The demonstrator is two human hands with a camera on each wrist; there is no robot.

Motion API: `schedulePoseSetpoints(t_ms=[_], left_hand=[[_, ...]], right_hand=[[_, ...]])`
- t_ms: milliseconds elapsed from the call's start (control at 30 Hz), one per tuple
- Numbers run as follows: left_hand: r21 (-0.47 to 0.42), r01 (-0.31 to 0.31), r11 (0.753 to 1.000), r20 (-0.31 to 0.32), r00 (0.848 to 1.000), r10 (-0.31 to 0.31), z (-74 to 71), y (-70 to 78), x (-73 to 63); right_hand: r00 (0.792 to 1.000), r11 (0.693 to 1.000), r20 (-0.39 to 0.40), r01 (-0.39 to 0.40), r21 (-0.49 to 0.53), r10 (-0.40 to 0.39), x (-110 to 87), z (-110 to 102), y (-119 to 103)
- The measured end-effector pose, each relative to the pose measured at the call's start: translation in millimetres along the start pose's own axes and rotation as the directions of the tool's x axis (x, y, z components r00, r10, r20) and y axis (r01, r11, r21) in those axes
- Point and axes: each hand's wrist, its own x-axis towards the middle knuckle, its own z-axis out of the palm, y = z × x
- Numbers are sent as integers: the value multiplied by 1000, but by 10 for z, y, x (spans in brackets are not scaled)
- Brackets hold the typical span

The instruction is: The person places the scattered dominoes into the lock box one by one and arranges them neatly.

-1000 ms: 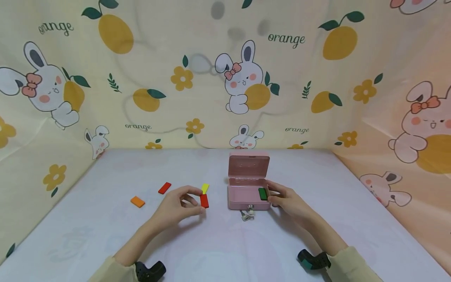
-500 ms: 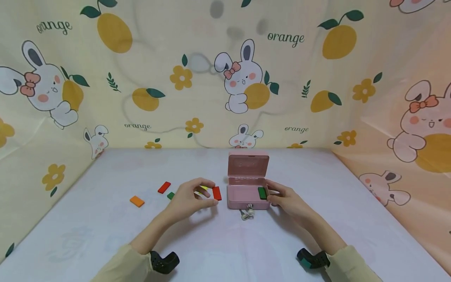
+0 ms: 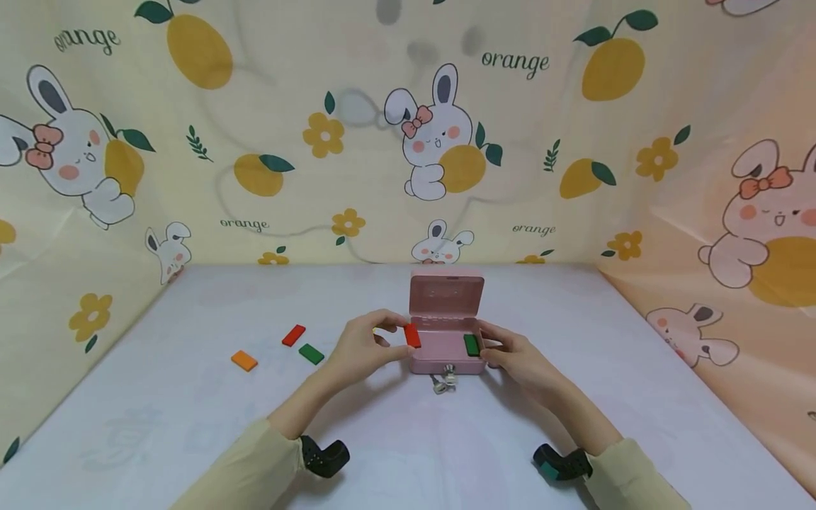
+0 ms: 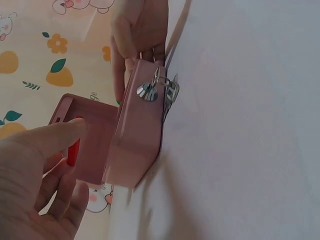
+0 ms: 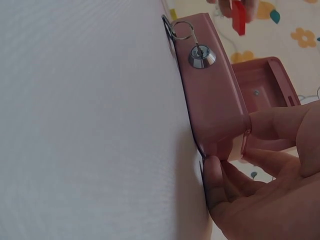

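Note:
A pink metal cash box [image 3: 440, 365] stands on the table with its lid [image 3: 446, 296] raised. Inside, by the right wall, is a green block [image 3: 472, 346]. My left hand [image 3: 368, 347] pinches a flat red block [image 3: 412, 336] between thumb and fingers, held up at the box's left rim; the left wrist view has this red block [image 4: 73, 151] in front of the raised lid. At the opposite side, my right hand [image 3: 525, 361] grips the box's right wall, thumb and fingers around its edge. Keys [image 3: 444, 383] hang from the front lock [image 4: 147, 92].
On the table left of the box lie an orange block [image 3: 244, 360], another red block [image 3: 294, 335] and a second green block [image 3: 311, 353]. A yellow block is mostly hidden behind my left hand. A patterned cloth backdrop [image 3: 370, 170] closes off the back and sides.
My left hand has carried the red block rightward, from near the yellow block to the box's left rim. The second green block has come into view. My right hand stays on the box.

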Motion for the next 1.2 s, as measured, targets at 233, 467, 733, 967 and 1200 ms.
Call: schedulePoseSetpoints(t_ms=[233, 467, 733, 967, 1200], left_hand=[[-7, -9, 1000, 49, 999, 9, 180, 96, 171], [14, -69, 998, 71, 995, 68, 336, 139, 295], [2, -55, 998, 93, 994, 54, 471, 119, 370], [-19, -51, 999, 95, 994, 53, 510, 100, 384], [2, -46, 999, 100, 994, 45, 548, 93, 406]], right_hand=[[1000, 1000, -10, -21, -9, 21, 16, -10, 21], [1000, 1000, -17, -9, -9, 9, 9, 5, 38], [999, 1000, -21, -24, -3, 24, -10, 4, 33], [998, 999, -38, -41, -6, 41, -4, 10, 36], [1000, 1000, -21, -21, 0, 21, -4, -3, 34]])
